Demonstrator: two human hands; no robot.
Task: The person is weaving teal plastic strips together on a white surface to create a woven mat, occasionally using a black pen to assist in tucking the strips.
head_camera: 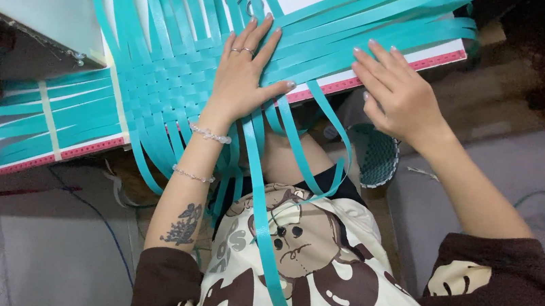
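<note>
Head view, looking down over a white board (pixel 392 63) with a red edge.

Left hand (pixel 244 68) flat on the woven patch (pixel 163 89) of teal plastic strips, fingers spread, palm pressing down; nothing pinched, just holding the weave in place. Rings on two fingers, bead bracelets at the wrist.

Right hand (pixel 396 92) resting on the loose strips (pixel 369 27) fanning outward from the weave, fingertips pressed together on the bands near the board's red edge; open and flat too, not clamped on any one strip as far as visible.

Woven patch directly under and outboard of the left palm. Loose ends trailing off the near edge below both wrists, one long strip (pixel 263 234) hanging down over the printed shirt. Taped bundle of strip ends (pixel 50 124) well off to the far side of the left hand. Small teal woven basket (pixel 375 154) on the floor beneath the right wrist.

Risks, judged from this layout:
- Springy bands; lifting the left palm likely to let the crossings loosen and gaps open.
- Strips beneath the right fingers overlapping closely; easy to pick the wrong one and break the over-under order.
- Hanging ends liable to snag on the lap or the board edge and drag the weave askew.
</note>
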